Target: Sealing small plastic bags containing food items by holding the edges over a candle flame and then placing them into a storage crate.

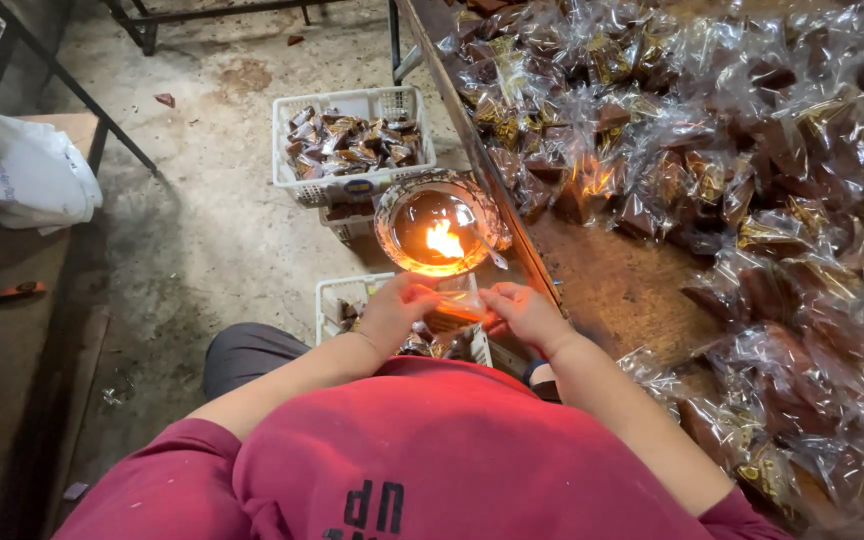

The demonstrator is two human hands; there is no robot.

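My left hand (397,308) and my right hand (522,312) hold a small clear plastic packet (460,300) between them, each pinching one end. The packet sits just below a round metal bowl (388,240) with a small flame (444,240) burning inside it. The flame lights the packet and my fingers orange. The bowl rests at the edge of a wooden table (612,285).
A big heap of clear packets with brown contents (752,150) covers the table to the right. A white basket (352,108) holding packets stands on the concrete floor beyond the bowl. Another white basket (337,300) sits under my hands. A white bag (27,175) lies at left.
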